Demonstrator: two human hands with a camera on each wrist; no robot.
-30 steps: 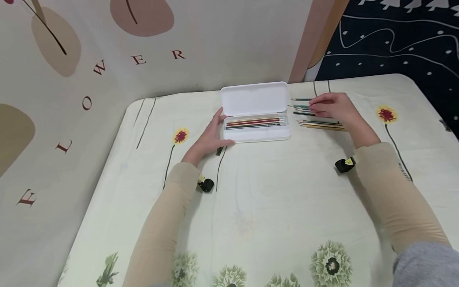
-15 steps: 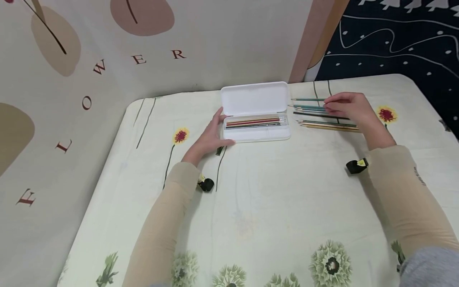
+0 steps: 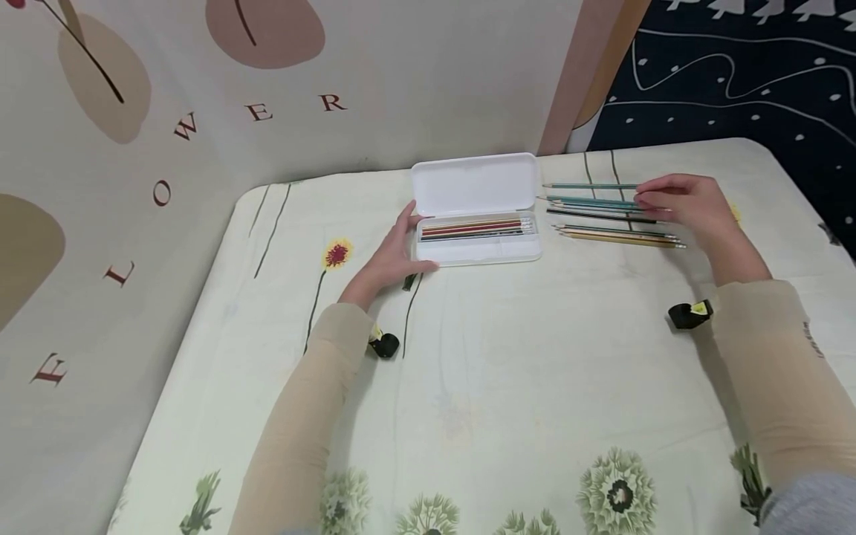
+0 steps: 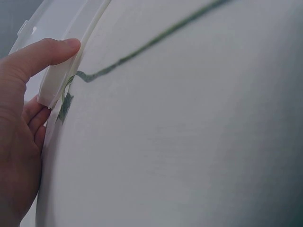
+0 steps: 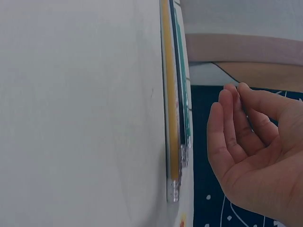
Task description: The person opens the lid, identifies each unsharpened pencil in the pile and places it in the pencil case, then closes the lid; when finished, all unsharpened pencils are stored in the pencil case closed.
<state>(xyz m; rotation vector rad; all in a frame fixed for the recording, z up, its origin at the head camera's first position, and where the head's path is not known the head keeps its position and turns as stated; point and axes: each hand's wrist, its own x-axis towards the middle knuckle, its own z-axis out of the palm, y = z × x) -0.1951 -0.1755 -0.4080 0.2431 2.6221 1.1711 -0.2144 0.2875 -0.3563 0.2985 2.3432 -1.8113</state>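
Observation:
A white pencil case point(image 3: 478, 253) lies with its lid point(image 3: 475, 184) folded back, several pencils point(image 3: 476, 228) inside its tray. My left hand point(image 3: 390, 260) grips the case's left end. Its thumb point(image 4: 59, 51) lies over the front rim, and the other fingers are round the end, partly hidden. To the right of the case, several loose pencils, among them a yellow one point(image 5: 169, 94) and teal ones point(image 3: 595, 202), lie side by side. My right hand point(image 3: 692, 204) is over the far right ends of the teal pencils, thumb and index fingertips together, no pencil showing between them.
A patterned cloth point(image 3: 501, 357) covers the table. The wall point(image 3: 428, 89) stands right behind the case, and a dark printed fabric point(image 3: 749, 82) borders the table at the right. Black wrist cameras point(image 3: 690, 315) hang from the sleeves.
My right hand has moved right along the loose pencils, uncovering more of their length. My left hand and the pencil case stay in place.

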